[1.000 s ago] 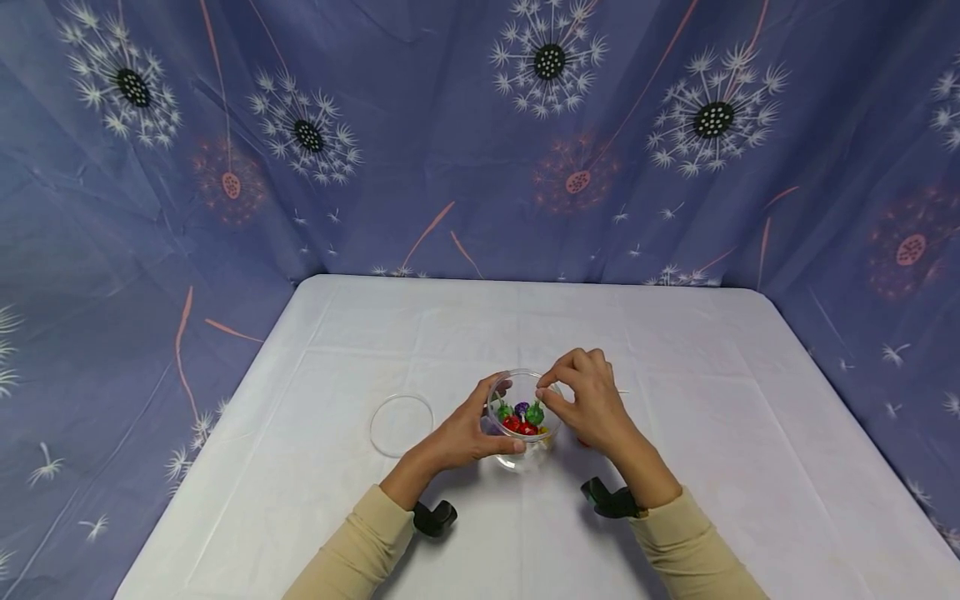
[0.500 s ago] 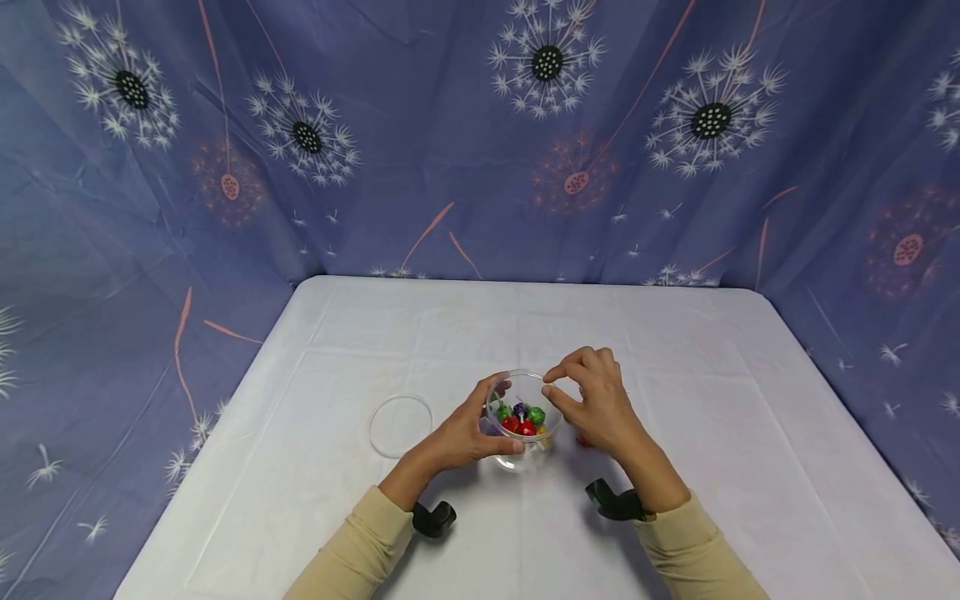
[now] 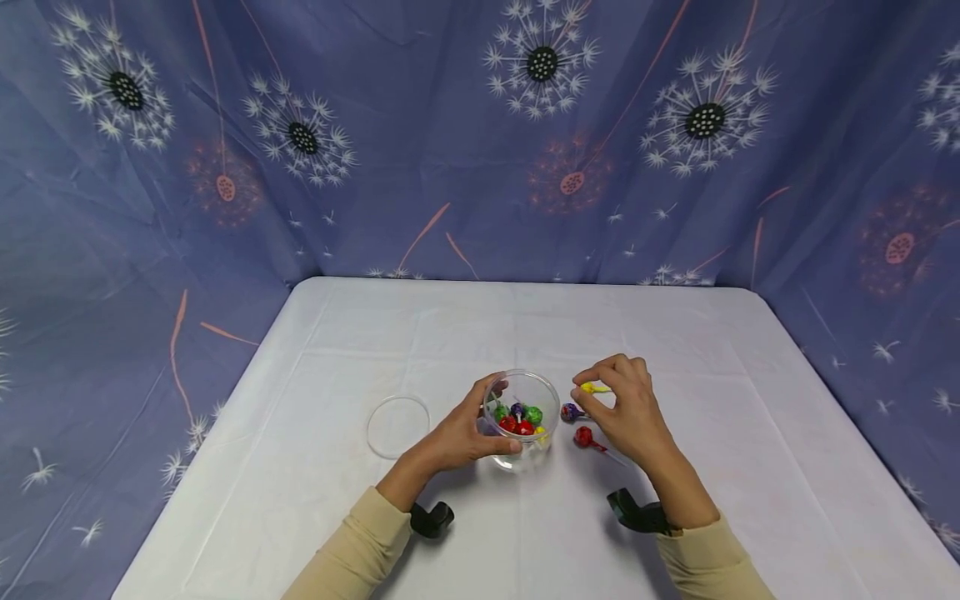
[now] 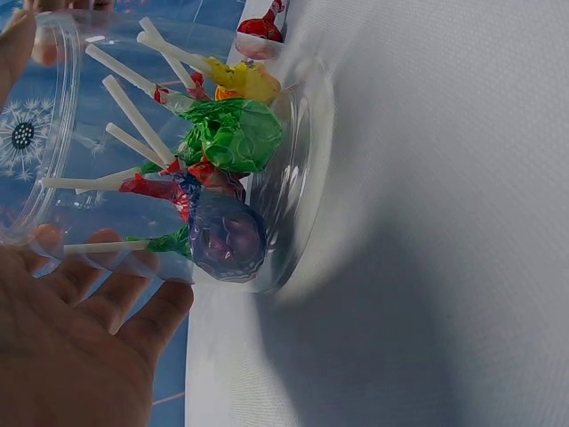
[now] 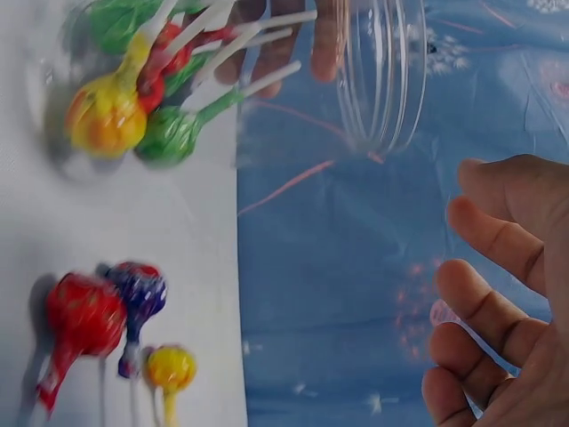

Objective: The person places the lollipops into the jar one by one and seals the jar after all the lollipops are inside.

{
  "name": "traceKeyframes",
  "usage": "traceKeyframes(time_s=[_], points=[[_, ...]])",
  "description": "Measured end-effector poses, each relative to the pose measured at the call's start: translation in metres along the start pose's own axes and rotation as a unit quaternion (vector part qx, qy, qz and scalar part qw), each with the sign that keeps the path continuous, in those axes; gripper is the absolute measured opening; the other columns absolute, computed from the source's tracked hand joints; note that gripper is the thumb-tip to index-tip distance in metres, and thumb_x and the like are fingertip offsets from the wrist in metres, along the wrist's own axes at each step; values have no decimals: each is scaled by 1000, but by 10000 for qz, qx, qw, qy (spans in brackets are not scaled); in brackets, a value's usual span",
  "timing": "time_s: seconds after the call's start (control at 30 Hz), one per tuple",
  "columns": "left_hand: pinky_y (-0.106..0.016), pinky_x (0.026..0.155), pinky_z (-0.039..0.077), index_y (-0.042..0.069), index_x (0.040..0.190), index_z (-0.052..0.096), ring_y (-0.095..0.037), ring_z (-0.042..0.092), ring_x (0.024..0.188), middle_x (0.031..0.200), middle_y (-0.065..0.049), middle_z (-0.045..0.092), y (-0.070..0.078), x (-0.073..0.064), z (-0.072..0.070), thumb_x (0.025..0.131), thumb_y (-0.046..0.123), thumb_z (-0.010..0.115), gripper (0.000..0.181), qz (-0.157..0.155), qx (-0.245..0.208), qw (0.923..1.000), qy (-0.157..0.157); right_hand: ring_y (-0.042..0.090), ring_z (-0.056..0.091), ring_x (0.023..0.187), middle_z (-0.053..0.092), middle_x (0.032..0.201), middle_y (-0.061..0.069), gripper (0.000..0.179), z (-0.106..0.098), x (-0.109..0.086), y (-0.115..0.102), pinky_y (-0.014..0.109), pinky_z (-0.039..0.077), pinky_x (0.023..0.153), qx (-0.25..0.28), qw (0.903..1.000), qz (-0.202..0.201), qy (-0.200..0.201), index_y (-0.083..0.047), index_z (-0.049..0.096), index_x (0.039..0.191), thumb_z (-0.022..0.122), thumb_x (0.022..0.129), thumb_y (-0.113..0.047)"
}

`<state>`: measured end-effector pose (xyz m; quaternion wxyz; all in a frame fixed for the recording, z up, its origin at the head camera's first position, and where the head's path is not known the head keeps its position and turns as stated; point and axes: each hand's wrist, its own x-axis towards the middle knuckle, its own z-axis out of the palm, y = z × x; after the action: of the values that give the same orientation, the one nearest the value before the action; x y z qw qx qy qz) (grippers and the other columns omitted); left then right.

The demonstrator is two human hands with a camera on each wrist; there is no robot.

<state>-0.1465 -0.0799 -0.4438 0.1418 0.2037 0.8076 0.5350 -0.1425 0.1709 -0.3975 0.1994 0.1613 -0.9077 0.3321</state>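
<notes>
My left hand [image 3: 468, 433] grips a clear plastic jar [image 3: 513, 461] from its left side, thumb in front and fingers behind. The jar is uncovered and stands on the table. Inside lie several wrapped lollipops, among them a green lollipop [image 4: 236, 133], a blue-purple lollipop [image 4: 227, 240] and a yellow lollipop [image 4: 249, 82], sticks mostly toward the mouth. My right hand [image 3: 626, 408] hovers right of the jar, holding nothing, fingers loosely bent. Below it on the cloth lie a red lollipop [image 5: 86, 313], a purple lollipop [image 5: 140, 289] and another yellow lollipop [image 5: 171, 367].
A round clear lid [image 3: 398, 396] lies flat to the left of the jar. White cloth covers the table [image 3: 675, 333]. A blue curtain [image 3: 420, 167] with dandelion print hangs behind and along both sides. Black camera mounts [image 3: 432, 520] sit on both wrists.
My right hand has let go of a green lollipop in the jar and moved right, off the rim, uncovering the loose lollipops. The left hand and jar stay put.
</notes>
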Motion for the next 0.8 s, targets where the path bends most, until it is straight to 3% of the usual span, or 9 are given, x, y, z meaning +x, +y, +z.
traceKeyframes(time_s=[0.23, 0.5, 0.8], points=[[-51, 113, 29, 32, 147, 18, -30, 34, 139, 153, -5, 31, -2, 0, 0, 75, 36, 79, 94, 2, 35, 10000, -11, 18, 39, 94, 57, 94, 5, 13, -3, -12, 15, 35, 32, 73, -99, 9991, 404, -44, -14, 71, 89, 76, 78, -15], [-49, 114, 29, 29, 148, 18, -26, 34, 139, 152, 1, 32, -3, 1, 1, 73, 41, 79, 98, -37, 129, 9999, 5, 21, 39, 94, 57, 95, 8, 12, -2, -28, 32, 34, 30, 73, -212, 9965, 786, -207, -12, 71, 91, 74, 80, -16], [-49, 114, 28, 34, 146, 18, -24, 34, 139, 152, 2, 32, 0, 0, 1, 75, 38, 79, 94, -49, 106, 9999, 7, 24, 40, 93, 59, 93, 11, 13, 4, -48, 48, 37, 30, 77, -193, 9916, 1185, -477, -10, 71, 90, 75, 78, -14]])
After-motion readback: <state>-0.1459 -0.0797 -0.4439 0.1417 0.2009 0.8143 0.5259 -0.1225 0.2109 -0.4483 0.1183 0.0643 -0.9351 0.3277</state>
